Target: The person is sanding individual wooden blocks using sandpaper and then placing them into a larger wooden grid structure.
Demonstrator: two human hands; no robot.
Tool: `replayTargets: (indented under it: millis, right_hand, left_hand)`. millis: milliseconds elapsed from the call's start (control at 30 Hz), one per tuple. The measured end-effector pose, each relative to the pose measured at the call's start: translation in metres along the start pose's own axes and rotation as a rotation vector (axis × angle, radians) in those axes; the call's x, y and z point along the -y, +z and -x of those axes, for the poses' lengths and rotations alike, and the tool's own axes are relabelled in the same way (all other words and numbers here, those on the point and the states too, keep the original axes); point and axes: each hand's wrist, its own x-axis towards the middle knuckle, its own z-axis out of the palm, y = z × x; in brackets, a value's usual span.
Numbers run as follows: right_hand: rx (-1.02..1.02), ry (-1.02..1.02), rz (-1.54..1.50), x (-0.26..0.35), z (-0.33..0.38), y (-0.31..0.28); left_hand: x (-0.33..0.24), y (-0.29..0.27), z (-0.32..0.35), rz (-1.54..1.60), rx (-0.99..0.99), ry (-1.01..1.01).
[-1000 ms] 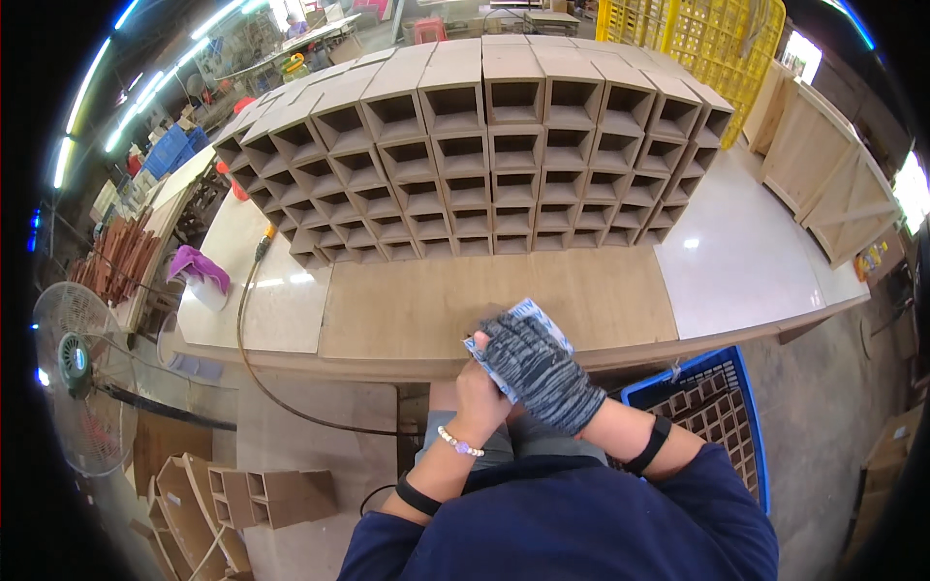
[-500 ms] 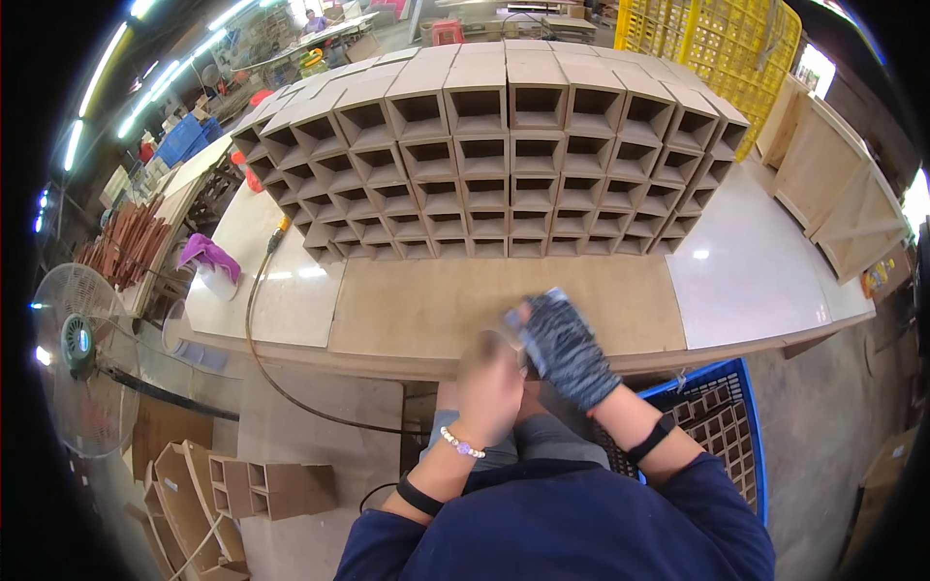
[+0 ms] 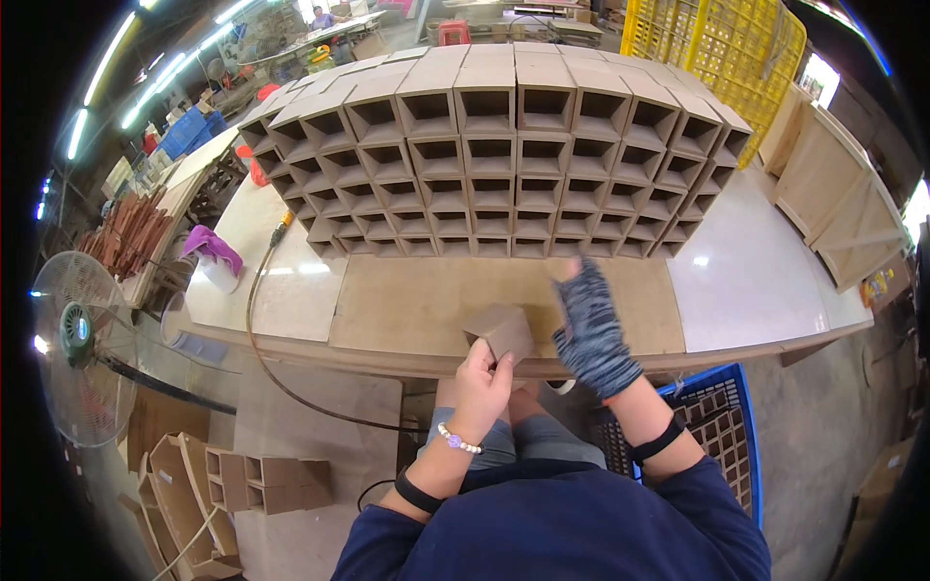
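My left hand [image 3: 481, 389], bare and with a beaded bracelet at the wrist, grips a small brown fiberboard box [image 3: 504, 331] by its near end, over the front edge of the table. My right hand [image 3: 593, 334], in a dark grey knitted glove, is above the table right of that box and apart from it. Its fingers stretch toward the stack, and I see nothing in them. Across the back of the table stands a wide stack of square fiberboard boxes [image 3: 487, 155], several rows high, with hollow ends facing me.
A blue crate [image 3: 747, 426] of similar boxes stands below the table's right side. More fiberboard boxes [image 3: 291, 484] lie at lower left, near a standing fan [image 3: 77, 334]. A hose [image 3: 254, 320] crosses the table's left part. Behind the stack rises a yellow crate [image 3: 717, 58].
My right hand has come away from my left and moved right and forward, its fingers now stretched out. The box in my left hand now shows clearly, where before it was blurred.
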Motion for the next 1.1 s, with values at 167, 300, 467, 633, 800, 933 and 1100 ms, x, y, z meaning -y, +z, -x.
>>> replayTargets:
  millis: [167,300,467,633,800,933,1100]
  right_hand:
    - [0.13,-0.29,-0.365,0.039,-0.006,0.002]
    - [0.316,-0.005,0.027,-0.01,0.004,0.044]
    - [0.206,0.029,-0.1,-0.016,0.006,0.011]
    - [0.219,-0.331,-0.267,0.033,0.008,-0.05]
    - [0.225,-0.521,-0.189,0.033,0.015,-0.033]
    - [0.273,-0.329,-0.1,0.013,-0.011,-0.03]
    - [0.227,-0.526,-0.259,0.042,0.011,-0.043]
  left_hand:
    - [0.002,0.003,0.004,-0.354,-0.014,0.423]
    - [-0.006,-0.007,0.01,-0.407,0.189,-0.001]
    - [-0.023,-0.011,0.0,0.468,0.037,-0.173]
    - [-0.019,-0.024,-0.012,0.709,-0.075,-0.357]
    - [-0.033,-0.019,-0.014,0.755,-0.012,-0.549]
    - [-0.024,-0.008,-0.015,0.632,-0.207,-0.491]
    - [-0.025,-0.012,-0.016,0.632,-0.214,-0.554]
